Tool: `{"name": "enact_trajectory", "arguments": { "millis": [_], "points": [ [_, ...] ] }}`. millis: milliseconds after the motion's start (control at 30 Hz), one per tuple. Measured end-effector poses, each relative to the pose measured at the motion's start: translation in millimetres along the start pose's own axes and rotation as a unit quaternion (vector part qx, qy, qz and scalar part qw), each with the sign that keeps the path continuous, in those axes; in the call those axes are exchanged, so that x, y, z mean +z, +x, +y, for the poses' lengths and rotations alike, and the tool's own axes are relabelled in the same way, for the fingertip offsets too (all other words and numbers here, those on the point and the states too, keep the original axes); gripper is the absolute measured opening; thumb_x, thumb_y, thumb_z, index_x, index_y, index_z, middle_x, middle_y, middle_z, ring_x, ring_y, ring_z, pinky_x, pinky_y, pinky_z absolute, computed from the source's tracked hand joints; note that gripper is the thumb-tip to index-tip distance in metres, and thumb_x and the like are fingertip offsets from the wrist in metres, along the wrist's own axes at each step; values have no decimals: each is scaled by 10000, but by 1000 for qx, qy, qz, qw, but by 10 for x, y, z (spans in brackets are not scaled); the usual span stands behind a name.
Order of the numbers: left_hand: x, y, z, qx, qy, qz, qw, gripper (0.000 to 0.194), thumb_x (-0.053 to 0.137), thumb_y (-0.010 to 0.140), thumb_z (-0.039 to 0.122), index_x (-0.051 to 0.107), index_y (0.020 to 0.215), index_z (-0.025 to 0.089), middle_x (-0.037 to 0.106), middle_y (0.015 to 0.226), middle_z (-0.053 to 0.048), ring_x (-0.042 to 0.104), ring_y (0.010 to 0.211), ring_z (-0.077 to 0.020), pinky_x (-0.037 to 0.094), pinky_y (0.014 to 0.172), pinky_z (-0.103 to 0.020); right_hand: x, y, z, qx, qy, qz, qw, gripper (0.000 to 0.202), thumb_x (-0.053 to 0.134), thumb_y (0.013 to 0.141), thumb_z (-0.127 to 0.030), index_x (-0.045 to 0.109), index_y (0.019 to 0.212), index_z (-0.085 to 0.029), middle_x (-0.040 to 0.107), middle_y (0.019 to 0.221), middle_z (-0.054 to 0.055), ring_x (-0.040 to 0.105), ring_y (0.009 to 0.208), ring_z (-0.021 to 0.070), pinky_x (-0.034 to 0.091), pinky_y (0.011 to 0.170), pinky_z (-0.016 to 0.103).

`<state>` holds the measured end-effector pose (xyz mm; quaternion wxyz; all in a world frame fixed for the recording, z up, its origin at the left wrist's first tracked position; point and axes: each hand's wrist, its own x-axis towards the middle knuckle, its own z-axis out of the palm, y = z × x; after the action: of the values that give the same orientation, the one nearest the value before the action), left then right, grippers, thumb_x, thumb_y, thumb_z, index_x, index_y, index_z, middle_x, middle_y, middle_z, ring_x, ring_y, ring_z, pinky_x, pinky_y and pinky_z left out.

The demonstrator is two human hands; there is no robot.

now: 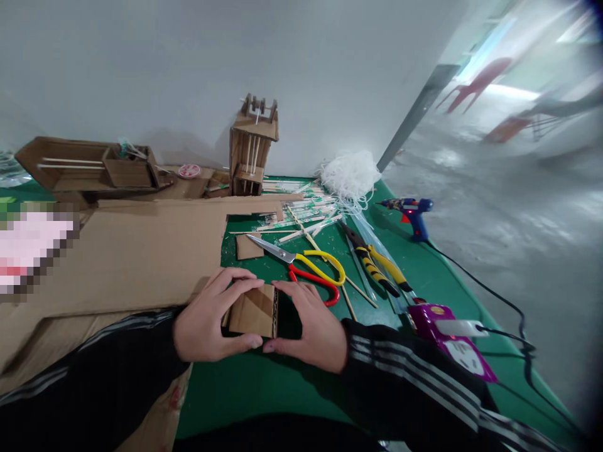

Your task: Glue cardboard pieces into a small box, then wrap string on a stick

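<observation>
The left hand [207, 323] and right hand [320, 323] together hold a small cardboard block [252, 312] between fingers and thumbs at the green table [245, 395]. Beyond lie scissors [288, 255]; farther back, a cardboard tower [257, 129] stands near the wall [311, 75].

No text was legible: printed stick wrappers [301, 215] near the desk's [264, 389] far edge, purple power strip's [429, 319] label [438, 310] near right edge; both too small.
</observation>
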<state>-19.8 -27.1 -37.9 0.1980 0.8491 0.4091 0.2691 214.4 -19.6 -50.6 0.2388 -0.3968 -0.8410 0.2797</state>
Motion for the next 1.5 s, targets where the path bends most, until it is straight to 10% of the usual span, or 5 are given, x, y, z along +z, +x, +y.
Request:
{"name": "enact_trajectory", "arguments": {
  "millis": [400, 1500],
  "points": [
    [22, -20, -8, -18, -13, 28, 999, 832, 729, 714, 545, 357, 1384, 220, 593, 1231, -121, 533, 1120, -306, 455, 961, -447, -12, -1, -16, 24, 4, -2, 1000, 872, 779, 640, -625, 469, 1309, -161, 595, 1256, 154, 542, 1137, 334, 417, 967, 507],
    [51, 34, 0, 96, 119, 3, 988, 507, 675, 777, 469, 547, 1223, 266, 559, 1311, -95, 514, 1184, -305, 306, 1095, -557, -43, -10, -21, -12, 24, 19, 999, 842, 797, 657, -579, 469, 1325, -186, 604, 1253, 129, 545, 1150, 320, 409, 992, 493]
  ]
}}
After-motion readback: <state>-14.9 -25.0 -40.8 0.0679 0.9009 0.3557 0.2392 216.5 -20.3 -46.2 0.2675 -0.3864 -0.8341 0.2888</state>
